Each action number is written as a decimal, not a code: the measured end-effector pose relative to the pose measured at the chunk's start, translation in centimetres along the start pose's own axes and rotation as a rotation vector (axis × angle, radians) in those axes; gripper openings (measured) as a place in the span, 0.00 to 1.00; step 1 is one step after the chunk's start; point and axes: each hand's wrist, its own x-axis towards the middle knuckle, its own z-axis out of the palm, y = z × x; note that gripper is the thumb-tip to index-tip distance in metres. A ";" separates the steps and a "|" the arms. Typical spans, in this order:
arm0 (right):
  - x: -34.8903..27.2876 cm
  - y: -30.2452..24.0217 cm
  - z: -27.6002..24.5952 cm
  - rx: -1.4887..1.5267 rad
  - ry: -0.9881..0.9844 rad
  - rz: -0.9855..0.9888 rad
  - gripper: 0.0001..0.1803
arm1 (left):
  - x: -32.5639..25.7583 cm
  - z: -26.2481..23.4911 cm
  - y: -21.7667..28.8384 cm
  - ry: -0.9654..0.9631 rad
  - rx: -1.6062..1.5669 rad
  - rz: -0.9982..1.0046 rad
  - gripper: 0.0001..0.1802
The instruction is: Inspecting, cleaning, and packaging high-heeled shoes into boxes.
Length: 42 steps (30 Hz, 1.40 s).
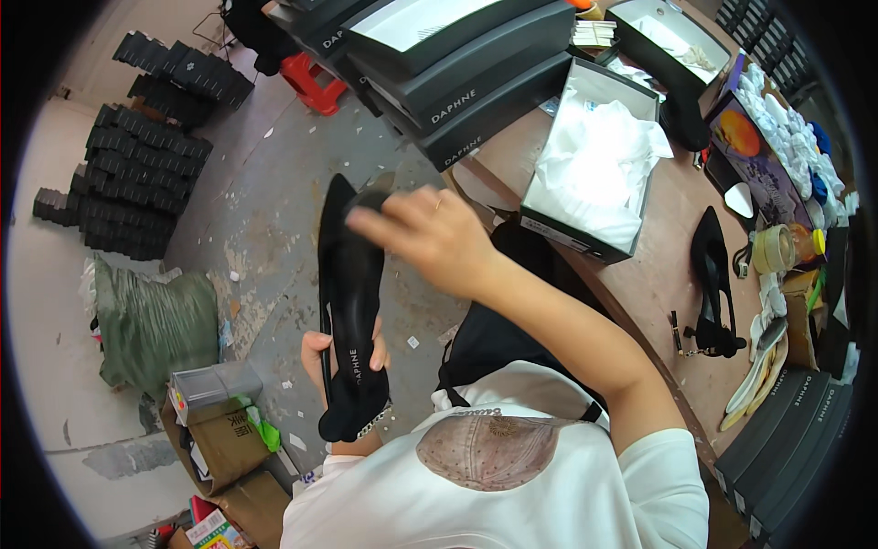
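Black pointed shoe (350, 302) held sole-up over the floor (274, 210), in front of the person's lap and left of the worktop (658, 274). The left hand (340, 359) is clenched around the heel end, fingers wrapped behind it and thumb on the near side, next to a small chain trim. The right hand (430, 233) reaches across to the toe end; its fingers (366, 218) curl onto the sole near the tip, apparently pressing or wiping, though whether they pinch a cloth cannot be told. To do this well, the left grip should probably stay firm and steady so the shoe does not twist, while the right works in even strokes along the sole. On the worktop lie an open box (590, 160) lined with white paper, a second black shoe (712, 274), and stacked dark boxes (457, 73).
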 end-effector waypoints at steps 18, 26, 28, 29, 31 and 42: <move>-8.0 -3.6 -20.6 0.788 -0.284 0.940 0.28 | 5.1 6.0 -2.7 -0.003 0.352 0.117 0.30; -17.5 -10.8 -34.8 0.035 0.859 1.238 0.31 | 10.7 20.3 -18.1 -0.421 0.141 -0.612 0.28; -19.7 -10.5 -36.5 0.062 0.799 1.236 0.32 | 13.5 20.6 -21.7 -0.281 0.170 -0.566 0.19; -20.4 -10.5 -36.9 0.099 0.798 1.242 0.33 | 14.9 20.7 -22.8 -0.240 0.195 -0.514 0.16; -22.1 -10.6 -36.2 0.229 0.866 1.207 0.39 | 17.9 20.6 -24.5 -0.172 0.245 -0.488 0.16; -19.3 -5.5 -33.7 -0.128 -0.141 1.176 0.38 | 10.1 20.6 -24.2 -0.530 0.760 0.768 0.35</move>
